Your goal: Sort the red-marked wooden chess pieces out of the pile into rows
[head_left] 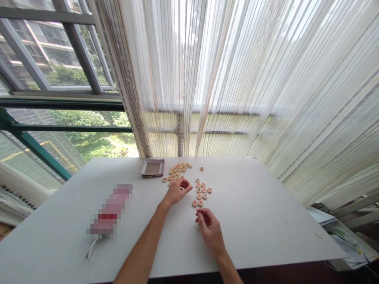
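Over the white table, my left hand (177,191) has thumb and fingertips pinched on what looks like a Chinese chess piece, seen edge-on and mostly covered. It hovers between two groups of round wooden pieces. Beyond and left of it is a cluster of pieces (177,170), mostly plain side up. To its right stands an arranged group (199,190) with red and dark characters facing up. My right hand (209,229) is just nearer than this group, fingers curled towards the thumb; whatever they may hold is hidden. One piece (201,169) lies alone at the back.
A shallow open box (152,168) sits at the table's back left. A blurred-out pink object (111,213) with a white strap lies on the left of the table (260,228). Sheer curtains (225,79) hang behind, with an open window (59,51) at left.
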### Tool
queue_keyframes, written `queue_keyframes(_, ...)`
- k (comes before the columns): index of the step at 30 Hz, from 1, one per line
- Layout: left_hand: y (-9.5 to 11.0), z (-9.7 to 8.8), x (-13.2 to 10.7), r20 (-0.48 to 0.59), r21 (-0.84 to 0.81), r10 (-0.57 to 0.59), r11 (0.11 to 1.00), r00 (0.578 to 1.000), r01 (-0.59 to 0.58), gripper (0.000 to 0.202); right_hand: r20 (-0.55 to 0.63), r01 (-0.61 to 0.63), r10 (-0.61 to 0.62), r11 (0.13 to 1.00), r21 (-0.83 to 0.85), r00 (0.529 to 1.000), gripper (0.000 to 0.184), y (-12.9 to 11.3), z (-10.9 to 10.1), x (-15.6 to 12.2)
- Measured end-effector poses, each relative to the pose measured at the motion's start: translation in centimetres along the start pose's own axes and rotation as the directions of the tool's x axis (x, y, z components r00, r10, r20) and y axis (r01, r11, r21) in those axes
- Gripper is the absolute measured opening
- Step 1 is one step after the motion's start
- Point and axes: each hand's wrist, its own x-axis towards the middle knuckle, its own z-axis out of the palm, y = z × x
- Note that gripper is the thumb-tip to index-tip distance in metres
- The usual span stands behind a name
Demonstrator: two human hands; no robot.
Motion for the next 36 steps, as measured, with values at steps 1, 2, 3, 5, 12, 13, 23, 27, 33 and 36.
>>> queue_keyframes(1,-0.2,0.1,0.3,0.002,0.035,0.007,0.999,1.0,-0.007,0.033,0.003,-0.003,0.003,1.0,-0.003,1.0,0.027,0.0,0.0,0.0)
queue_keyframes(2,-0.4,0.2,0.5,0.006,0.065,0.013,0.998,1.0,-0.013,0.032,0.007,-0.005,0.005,1.0,-0.006,1.0,0.027,0.0,0.0,0.0)
queue_keyframes(3,-0.6,0.4,0.6,0.011,0.089,0.017,0.996,1.0,-0.018,0.031,0.008,-0.006,0.006,1.0,-0.009,1.0,0.027,0.0,0.1,0.0)
queue_keyframes(5,-1.0,0.6,0.7,0.021,0.111,0.018,0.994,1.0,-0.02,0.029,0.01,-0.008,0.008,1.0,-0.02,1.0,0.027,0.1,0.1,0.1)
queue_keyframes(12,-1.6,1.4,0.6,-0.005,0.322,0.096,0.943,0.995,-0.089,0.022,0.021,0.011,-0.01,0.997,-0.077,1.0,0.025,-0.1,0.1,0.0)
queue_keyframes(13,-1.7,1.5,0.6,-0.014,0.326,0.099,0.941,0.995,-0.089,0.021,0.023,0.011,-0.009,0.997,-0.082,1.0,0.025,-0.1,0.1,0.0)
queue_keyframes(23,-2.0,1.4,-0.2,-0.042,0.341,0.186,0.926,0.982,-0.16,0.015,-0.021,-0.023,0.022,0.998,-0.063,1.0,0.022,0.0,0.1,-0.2)
queue_keyframes(27,-2.0,1.1,-0.5,0.022,0.347,0.239,0.909,0.971,-0.232,0.013,-0.038,-0.006,0.0,0.989,-0.147,0.999,0.024,-1.4,-1.5,1.3)
queue_keyframes(33,-2.3,1.0,-0.5,0.025,0.324,0.202,0.925,0.979,-0.199,0.014,-0.087,0.121,-0.164,0.921,-0.37,0.983,0.029,-2.0,-6.3,9.8)
queue_keyframes(36,-2.5,1.2,-0.6,0.024,0.327,0.177,0.929,0.984,-0.175,0.013,-0.141,0.08,-0.154,0.899,-0.43,0.978,0.031,-0.1,-7.5,13.2)
